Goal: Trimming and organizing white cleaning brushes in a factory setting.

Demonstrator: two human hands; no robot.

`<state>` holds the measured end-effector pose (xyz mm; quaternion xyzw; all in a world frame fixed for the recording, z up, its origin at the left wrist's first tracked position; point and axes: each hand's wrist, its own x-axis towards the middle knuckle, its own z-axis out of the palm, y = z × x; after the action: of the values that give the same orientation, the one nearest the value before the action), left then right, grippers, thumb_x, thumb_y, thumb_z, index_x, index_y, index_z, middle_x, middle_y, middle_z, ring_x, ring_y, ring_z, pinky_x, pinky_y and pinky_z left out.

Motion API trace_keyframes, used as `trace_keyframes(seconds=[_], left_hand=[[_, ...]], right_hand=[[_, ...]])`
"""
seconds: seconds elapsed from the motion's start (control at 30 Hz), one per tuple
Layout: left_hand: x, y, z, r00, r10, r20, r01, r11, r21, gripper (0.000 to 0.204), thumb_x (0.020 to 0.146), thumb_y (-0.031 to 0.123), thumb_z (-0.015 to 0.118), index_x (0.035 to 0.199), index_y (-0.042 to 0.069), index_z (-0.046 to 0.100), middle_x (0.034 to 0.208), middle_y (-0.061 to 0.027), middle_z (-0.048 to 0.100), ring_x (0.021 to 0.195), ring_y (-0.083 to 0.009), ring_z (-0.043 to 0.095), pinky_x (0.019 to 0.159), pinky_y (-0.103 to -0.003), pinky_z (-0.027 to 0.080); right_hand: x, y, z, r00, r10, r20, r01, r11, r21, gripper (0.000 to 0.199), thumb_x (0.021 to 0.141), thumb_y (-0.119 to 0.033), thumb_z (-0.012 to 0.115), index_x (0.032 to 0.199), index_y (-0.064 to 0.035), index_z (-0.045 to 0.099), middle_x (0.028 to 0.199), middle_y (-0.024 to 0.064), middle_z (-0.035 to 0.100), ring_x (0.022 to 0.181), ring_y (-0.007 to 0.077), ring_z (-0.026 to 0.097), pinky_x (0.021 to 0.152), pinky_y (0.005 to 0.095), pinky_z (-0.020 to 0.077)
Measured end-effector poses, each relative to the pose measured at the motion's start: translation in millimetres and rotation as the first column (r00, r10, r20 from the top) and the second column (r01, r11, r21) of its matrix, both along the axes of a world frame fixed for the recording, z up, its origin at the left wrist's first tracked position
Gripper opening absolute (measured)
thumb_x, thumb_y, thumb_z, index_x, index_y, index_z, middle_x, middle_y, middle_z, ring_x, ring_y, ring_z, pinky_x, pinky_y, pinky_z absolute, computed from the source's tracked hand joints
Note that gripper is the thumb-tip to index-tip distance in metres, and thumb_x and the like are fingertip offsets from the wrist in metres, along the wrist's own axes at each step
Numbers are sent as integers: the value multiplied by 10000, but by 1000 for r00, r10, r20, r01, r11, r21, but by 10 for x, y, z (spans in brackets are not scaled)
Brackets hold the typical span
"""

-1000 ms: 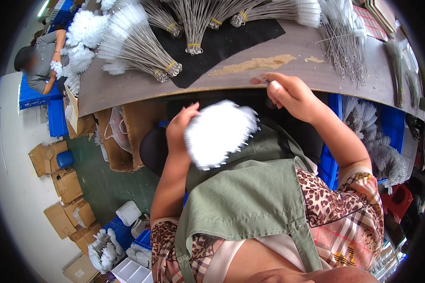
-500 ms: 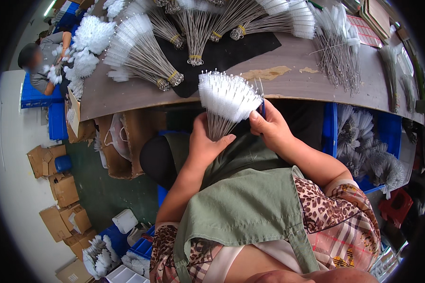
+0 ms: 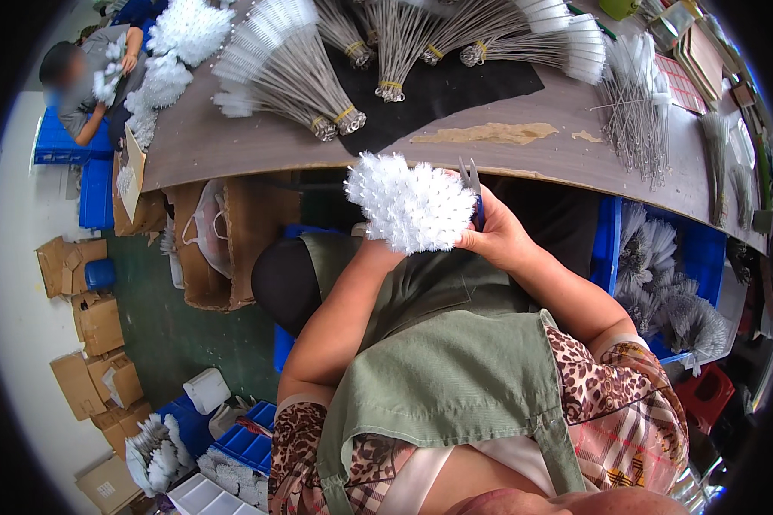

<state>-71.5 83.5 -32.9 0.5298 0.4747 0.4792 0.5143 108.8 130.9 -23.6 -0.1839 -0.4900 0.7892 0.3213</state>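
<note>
Basically a bundle-handling step: white brush bundle sits btwn both hands, above the lap, just off the near edge of the counter, bristle heads facing cam. L hand is under it; L fingers mostly hidden by bristles, can't tell exact grip. R hand has fingers wrapped on blue-handled pliers, tips up, slightly parted, right beside the heads; R thumb at bundle's edge. Prob a tidy/check step, my read. Next move calls for a steady L hold and plier tips kept clear of bristles. Banded bundles lie on counter, fyi.
</note>
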Motion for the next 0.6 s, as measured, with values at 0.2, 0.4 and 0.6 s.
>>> trace_keyframes(seconds=[0.2,0.4,0.6], left_hand=[[-212,-159,-134,838,16,-545,139,960,242,420,910,262,539,1261,44,465,1235,-100,520,1141,-210,515,960,-357,433],[-265,-399,-147,775,271,-570,-63,932,357,403,854,226,603,1223,83,528,1226,-94,538,1164,-241,490,1003,-386,366],[-111,-594,37,589,417,-692,-347,904,250,421,781,248,680,1171,120,585,1166,-71,613,1104,-251,565,914,-353,448]], right_hand=[[-133,-132,99,997,79,0,-79,996,44,720,792,-134,744,1386,-42,348,1220,16,525,1097,72,471,970,263,374],[-103,-284,134,991,19,135,-35,992,119,590,825,-127,710,1328,-39,414,864,-57,527,782,36,486,726,211,429],[25,-385,536,945,-233,229,254,965,-70,290,869,-106,640,1138,-60,543,713,-72,430,609,14,381,513,176,303]])
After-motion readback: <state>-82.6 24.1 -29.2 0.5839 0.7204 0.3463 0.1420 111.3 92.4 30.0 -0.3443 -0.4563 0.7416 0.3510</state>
